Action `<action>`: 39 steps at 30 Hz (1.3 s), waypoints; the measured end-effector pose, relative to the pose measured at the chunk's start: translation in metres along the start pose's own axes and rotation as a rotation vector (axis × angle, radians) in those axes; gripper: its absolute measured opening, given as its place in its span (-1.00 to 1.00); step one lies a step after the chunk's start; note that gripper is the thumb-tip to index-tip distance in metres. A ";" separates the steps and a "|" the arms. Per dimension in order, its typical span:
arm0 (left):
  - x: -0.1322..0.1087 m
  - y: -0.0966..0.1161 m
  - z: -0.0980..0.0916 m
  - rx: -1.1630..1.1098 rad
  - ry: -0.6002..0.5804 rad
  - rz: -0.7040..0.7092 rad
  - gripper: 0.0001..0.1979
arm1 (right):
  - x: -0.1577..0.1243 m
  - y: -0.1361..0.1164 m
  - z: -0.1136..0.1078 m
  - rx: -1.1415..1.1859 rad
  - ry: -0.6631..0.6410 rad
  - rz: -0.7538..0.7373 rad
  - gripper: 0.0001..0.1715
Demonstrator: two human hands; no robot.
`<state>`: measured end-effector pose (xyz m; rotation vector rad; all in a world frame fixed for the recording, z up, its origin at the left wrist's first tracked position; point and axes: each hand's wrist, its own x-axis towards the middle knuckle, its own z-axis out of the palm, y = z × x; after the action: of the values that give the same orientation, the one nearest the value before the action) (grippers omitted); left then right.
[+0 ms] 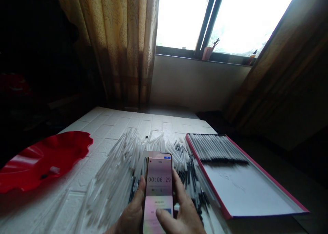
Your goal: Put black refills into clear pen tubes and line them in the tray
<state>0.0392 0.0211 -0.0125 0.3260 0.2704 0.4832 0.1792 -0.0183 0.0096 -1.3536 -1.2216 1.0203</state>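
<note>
A smartphone showing a running time of 00:06:29 stands upright in both hands at the bottom middle. My left hand is closed along its left edge. On the other edge my right hand grips it too, with the thumb lying over the lower screen. Behind and beside the phone lie many loose clear plastic tubes. Black-and-white pen parts are heaped to the right of the phone, partly covered by it and the right hand.
At right, a shallow pink-edged box holds a row of pens at its far end. A red wavy-rimmed dish sits at left on the white brick-patterned table. A pink cup stands on the windowsill.
</note>
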 end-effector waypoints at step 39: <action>-0.001 0.002 0.016 -0.066 -0.051 -0.014 -0.03 | 0.001 -0.030 -0.019 0.267 -0.390 0.190 0.30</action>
<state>0.0423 0.0185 0.0029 0.2718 0.2072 0.4684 0.1939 -0.0202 0.0417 -1.1064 -1.1960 1.5782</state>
